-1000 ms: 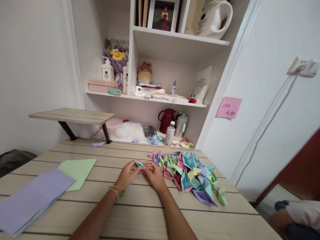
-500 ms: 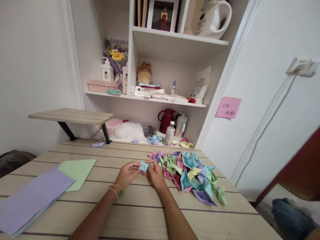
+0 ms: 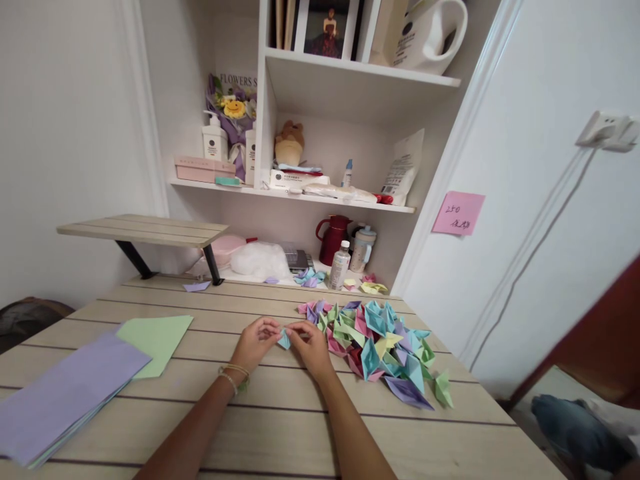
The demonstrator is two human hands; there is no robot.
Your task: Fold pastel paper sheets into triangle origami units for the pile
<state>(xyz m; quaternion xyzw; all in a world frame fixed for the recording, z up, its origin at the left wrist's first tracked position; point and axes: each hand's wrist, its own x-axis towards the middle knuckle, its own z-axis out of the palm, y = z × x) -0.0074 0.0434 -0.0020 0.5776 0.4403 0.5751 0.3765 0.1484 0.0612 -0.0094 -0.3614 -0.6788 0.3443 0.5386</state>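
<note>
Blue folded paper (image 3: 285, 341) is pinched between the fingertips of both hands, low over the middle of the counter (image 3: 270, 440); the left hand (image 3: 257, 343) grasps one side, the right hand (image 3: 311, 350) the other, and the fingers hide its upper part. Bracelets (image 3: 234, 377) circle the left wrist. Just beside the right hand spreads a heap of folded paper boats (image 3: 373, 360) in blue, green, pink, yellow and purple, crowding that side of the counter, with a green one (image 3: 443, 389) at its outer edge. Well to the left, purple sheets (image 3: 75, 387) lie stacked, partly covering a green sheet (image 3: 163, 340). Farther back, a small purple paper (image 3: 197, 287) rests near the black leg (image 3: 212, 265) of a raised wooden stand (image 3: 145, 230), which blocks the back left corner. Behind the counter, a clear bottle (image 3: 339, 268) stands before a red jug (image 3: 333, 240) and a pale cup (image 3: 363, 252); a plastic bag (image 3: 260, 260) lies left of them, beside a pink container (image 3: 227, 249). White shelves (image 3: 345, 77) rise above, and a pink note (image 3: 459, 213) sticks to the wall on the right.
</note>
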